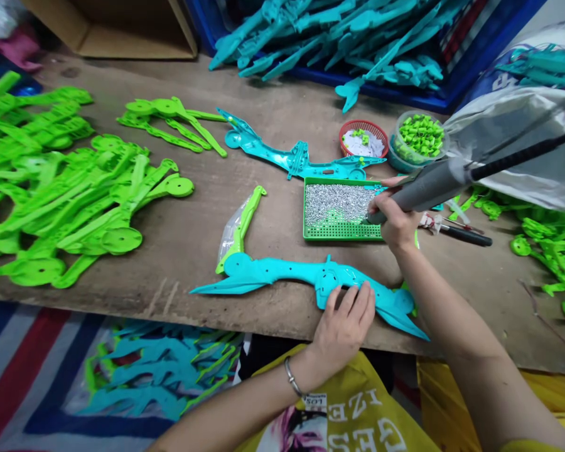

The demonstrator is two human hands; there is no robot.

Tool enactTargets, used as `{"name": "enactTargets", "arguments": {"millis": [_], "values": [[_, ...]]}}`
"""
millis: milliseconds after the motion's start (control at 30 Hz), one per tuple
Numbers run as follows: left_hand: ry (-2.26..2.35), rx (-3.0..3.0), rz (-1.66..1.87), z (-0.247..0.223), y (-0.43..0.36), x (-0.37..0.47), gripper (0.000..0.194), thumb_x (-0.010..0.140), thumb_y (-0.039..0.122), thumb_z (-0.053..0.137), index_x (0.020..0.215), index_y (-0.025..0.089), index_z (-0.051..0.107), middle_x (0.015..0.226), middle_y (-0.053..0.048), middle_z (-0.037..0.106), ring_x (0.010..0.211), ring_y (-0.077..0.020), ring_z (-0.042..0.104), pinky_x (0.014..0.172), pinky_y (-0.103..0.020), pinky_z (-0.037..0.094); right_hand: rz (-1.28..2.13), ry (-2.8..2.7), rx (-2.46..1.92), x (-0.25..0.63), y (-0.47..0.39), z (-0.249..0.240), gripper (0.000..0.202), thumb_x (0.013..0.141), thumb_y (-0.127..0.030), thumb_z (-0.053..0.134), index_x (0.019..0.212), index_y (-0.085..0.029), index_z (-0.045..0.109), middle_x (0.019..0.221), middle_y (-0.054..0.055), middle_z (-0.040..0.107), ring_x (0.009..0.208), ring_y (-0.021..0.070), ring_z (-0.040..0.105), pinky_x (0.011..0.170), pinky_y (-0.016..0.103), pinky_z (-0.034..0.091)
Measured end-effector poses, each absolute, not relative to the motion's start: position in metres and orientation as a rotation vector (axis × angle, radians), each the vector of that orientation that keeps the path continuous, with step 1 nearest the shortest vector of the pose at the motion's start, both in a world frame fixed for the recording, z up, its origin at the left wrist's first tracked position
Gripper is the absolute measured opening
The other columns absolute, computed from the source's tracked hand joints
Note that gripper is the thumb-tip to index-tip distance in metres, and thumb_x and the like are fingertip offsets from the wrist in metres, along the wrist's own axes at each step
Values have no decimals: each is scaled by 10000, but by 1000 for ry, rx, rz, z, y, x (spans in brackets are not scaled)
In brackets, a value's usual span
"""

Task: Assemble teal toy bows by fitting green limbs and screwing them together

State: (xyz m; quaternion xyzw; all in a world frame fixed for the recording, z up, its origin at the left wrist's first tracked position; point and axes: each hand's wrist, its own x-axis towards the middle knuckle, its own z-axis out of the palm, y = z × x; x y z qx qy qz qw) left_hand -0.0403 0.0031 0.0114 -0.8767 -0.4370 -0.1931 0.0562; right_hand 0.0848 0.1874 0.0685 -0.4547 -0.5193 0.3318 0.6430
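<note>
My left hand [346, 320] lies with its fingers close together on the middle of a blue plastic bow part [292, 271] near the table's front edge. My right hand [395, 216] is wrapped round a grey electric screwdriver [426, 187], whose tip points down at the green tray of screws [343, 232]. Small metal screws [332, 198] cover much of that tray. A green plastic arm [243, 229] joins the bow part's left end, with a clear plastic piece beside it. Behind the tray rests another blue bow half [273, 152], its inner side up.
Green parts [98, 201] are heaped at the left, more [555, 251] at the right. A blue crate [405, 93] of blue parts stands at the back. A red basket [365, 135], a tub of green pieces [421, 135] and a black-handled tool [466, 235] are nearby.
</note>
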Motion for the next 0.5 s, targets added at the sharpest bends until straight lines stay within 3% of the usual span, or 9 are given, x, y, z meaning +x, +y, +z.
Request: {"name": "enactTargets", "arguments": {"millis": [267,500], "values": [[-1387,-2696,-592,5,1,-36,408,1001,319,498,1379,192,588,1501,-62,539,1241,-237,522,1089,-463,346,976,-1194,-936,94,114,98,131,773,-279,706,804,-245,584,556,-62,536,466,129,531,517,317,496],[-1395,-2686,-615,4,-1,-35,406,1005,317,502,1384,196,582,1472,-55,568,1277,-229,496,1123,-463,305,1107,-1156,-992,97,76,80,228,826,-259,710,1032,-254,611,638,-53,591,534,147,567,525,312,499]]}}
